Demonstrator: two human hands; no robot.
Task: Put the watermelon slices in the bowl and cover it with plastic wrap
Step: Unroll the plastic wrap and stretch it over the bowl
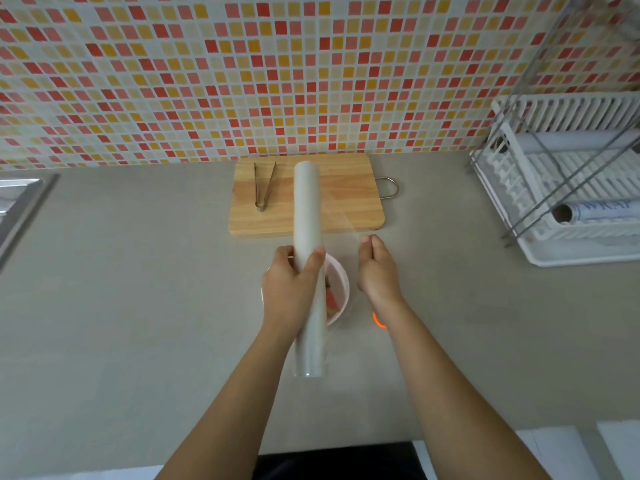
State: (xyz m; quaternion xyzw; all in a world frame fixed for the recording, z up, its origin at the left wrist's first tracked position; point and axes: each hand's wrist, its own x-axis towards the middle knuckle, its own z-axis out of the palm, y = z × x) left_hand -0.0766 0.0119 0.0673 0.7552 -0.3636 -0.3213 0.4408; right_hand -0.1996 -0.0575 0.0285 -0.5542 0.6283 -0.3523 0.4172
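My left hand (289, 289) grips a long white roll of plastic wrap (307, 216) around its middle, held lengthwise above the counter. My right hand (377, 271) pinches the free edge of a clear sheet (341, 216) pulled out to the right of the roll. Under the roll sits a pale pink bowl (341, 278), mostly hidden by the roll and my left hand. A red watermelon slice (331, 296) shows inside it.
A wooden cutting board (349, 199) lies behind the bowl with metal tongs (263, 185) on its left part. A white dish rack (568, 188) at the right holds another wrap roll (595, 211). A steel sink edge (20, 206) is at the far left. The tiled wall is behind.
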